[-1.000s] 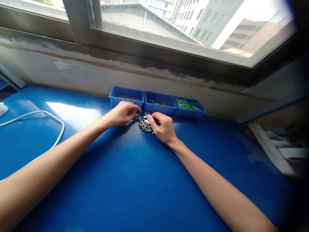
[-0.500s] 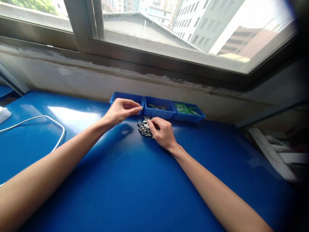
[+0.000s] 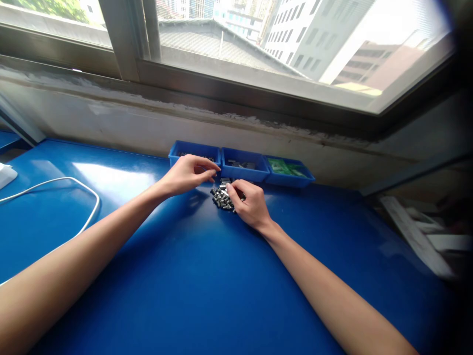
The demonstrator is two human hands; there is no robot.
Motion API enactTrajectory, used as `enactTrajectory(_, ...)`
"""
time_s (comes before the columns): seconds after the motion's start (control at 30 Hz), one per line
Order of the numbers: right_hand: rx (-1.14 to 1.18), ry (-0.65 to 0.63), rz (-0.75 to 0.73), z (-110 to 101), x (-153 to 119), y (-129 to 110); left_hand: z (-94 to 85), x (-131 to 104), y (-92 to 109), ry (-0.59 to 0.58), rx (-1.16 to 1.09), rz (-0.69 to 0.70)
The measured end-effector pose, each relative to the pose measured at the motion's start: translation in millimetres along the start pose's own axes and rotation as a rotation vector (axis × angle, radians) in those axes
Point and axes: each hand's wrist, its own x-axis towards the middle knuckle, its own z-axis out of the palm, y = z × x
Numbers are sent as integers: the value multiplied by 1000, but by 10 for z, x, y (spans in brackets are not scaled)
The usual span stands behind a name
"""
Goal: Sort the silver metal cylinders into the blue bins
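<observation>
Pile (image 3: pixel 220 199) just right of loosely spread left hand (image 3: pixel 189 174); right hand (image 3: pixel 250 202) nearer, curled at right edge, grip unclear.

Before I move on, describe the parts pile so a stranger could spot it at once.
Below the window, three blue bins stand in a row on the blue table. In front of the middle one's left end, partly covered by the right hand, lies a pile of small silver and dark parts, heaped on the table rather than in a bin.

Daylight glare on blue tabletop (image 3: pixel 199 276)
</observation>
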Motion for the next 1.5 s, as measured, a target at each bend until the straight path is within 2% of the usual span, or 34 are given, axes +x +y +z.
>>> enactTrajectory(0.43, -2, 2, -13, 1, -4, 20, -25, -27, -139, -235, 494, 239)
enactTrajectory(0.63, -2, 3, -12, 6, 6, 12, -50, -25, -154, -248, 556, 266)
enactTrajectory(0.8, 4, 7, -18, 9, -1, 10, -69, -34, -134, -187, 437, 119)
enactTrajectory(0.93, 0, 10, -17, 8, -9, 20, -48, -24, -107, -126, 183, 16)
enactTrajectory(1.1, 0, 9, -19, 15, -9, 47, -18, -34, 4, -262, -129, -52)
enactTrajectory(1.33, -2, 8, -21, 13, -8, 44, -4, -51, 57, -332, -205, -69)
enactTrajectory(1.4, -1, 9, -21, 10, -7, 32, 3, -42, 49, -288, -209, -66)
enactTrajectory(1.43, -1, 9, -20, 9, -5, 26, 4, -34, 41, -229, -212, -63)
enactTrajectory(1.5, -1, 8, -17, 8, -2, 15, -1, -14, 18, -37, -238, -57)
